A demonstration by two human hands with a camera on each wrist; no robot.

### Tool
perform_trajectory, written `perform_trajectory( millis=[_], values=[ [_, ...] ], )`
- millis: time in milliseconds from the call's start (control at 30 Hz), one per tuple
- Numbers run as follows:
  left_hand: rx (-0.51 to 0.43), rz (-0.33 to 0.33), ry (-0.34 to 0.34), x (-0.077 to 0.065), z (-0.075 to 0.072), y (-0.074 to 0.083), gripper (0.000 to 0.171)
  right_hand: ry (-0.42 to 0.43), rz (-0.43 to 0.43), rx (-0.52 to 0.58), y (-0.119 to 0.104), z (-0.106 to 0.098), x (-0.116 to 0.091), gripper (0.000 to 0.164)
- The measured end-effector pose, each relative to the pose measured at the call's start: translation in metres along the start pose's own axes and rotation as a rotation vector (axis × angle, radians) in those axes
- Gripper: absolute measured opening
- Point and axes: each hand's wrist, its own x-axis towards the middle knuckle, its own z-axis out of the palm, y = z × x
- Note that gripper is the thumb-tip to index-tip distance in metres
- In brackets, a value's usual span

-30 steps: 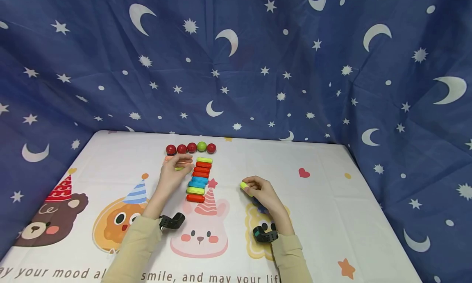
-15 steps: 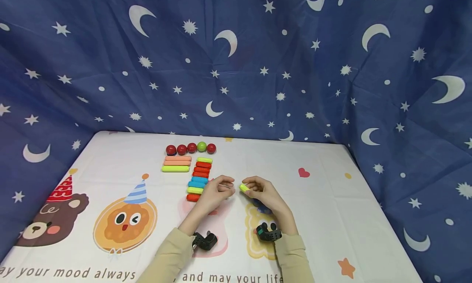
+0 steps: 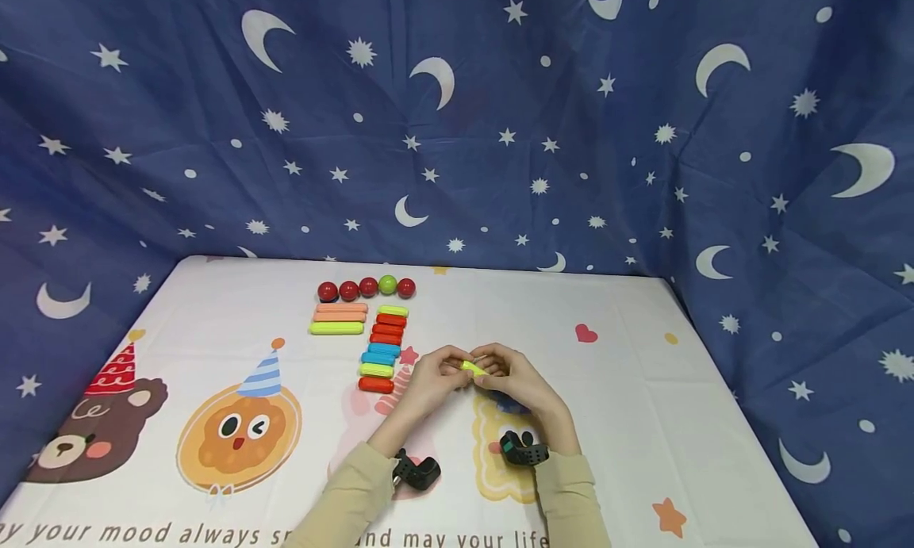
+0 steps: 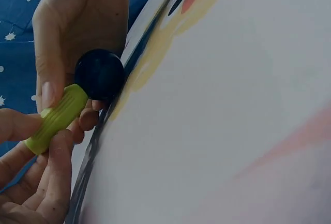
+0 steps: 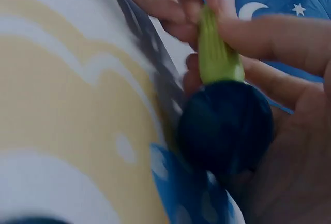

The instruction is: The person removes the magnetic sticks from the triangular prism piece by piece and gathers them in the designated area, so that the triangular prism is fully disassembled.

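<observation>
Both hands meet over the middle of the table around one short yellow-green magnetic building stick [image 3: 473, 368]. With thumb and fingers, my left hand [image 3: 433, 376] pinches the stick's free end. My right hand [image 3: 516, 380] grips the same stick closer to its other end. A dark blue ball [image 4: 99, 74] sits against that end, beside the right palm. In the right wrist view the ball [image 5: 225, 125] touches the ribbed stick [image 5: 216, 53]. From the head view the ball is hidden by the right hand.
Left of the hands runs a column of short red, blue and yellow-green sticks [image 3: 381, 358]. Longer sticks [image 3: 338, 327], orange and yellow-green, lie beside it. Behind them is a row of red balls [image 3: 348, 291] and a green ball [image 3: 388, 284]. A starry blue curtain [image 3: 457, 136] borders the table.
My left hand has come from the longer sticks at the left over to the right hand and now pinches the yellow-green stick. The right hand has stayed nearly in place.
</observation>
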Motion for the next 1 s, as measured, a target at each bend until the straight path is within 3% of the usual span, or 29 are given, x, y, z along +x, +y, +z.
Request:
perform_trajectory(
  millis=[167,300,533,667,833,1000],
  values=[
    [-0.010,-0.025,0.025,0.000,0.000,-0.001,0.021,-0.073,0.036,-0.142,-0.004,-0.008,-0.010,0.041],
    [-0.049,-0.062,0.043,-0.003,0.000,0.003,0.022,-0.107,0.046,-0.182,-0.005,-0.012,-0.016,0.038],
    [-0.119,-0.090,0.061,-0.001,0.000,-0.005,0.023,-0.030,0.064,-0.184,-0.004,-0.014,-0.016,0.031],
    [-0.110,-0.092,0.035,-0.003,-0.001,-0.003,0.025,0.012,0.062,-0.181,-0.003,-0.015,-0.014,0.028],
    [-0.095,-0.100,-0.002,-0.008,-0.003,0.009,0.026,0.035,0.056,-0.142,-0.002,-0.013,-0.012,0.025],
    [-0.070,-0.083,0.022,-0.007,-0.003,0.006,0.024,0.043,0.052,-0.081,-0.004,-0.012,-0.012,0.027]
  ],
)
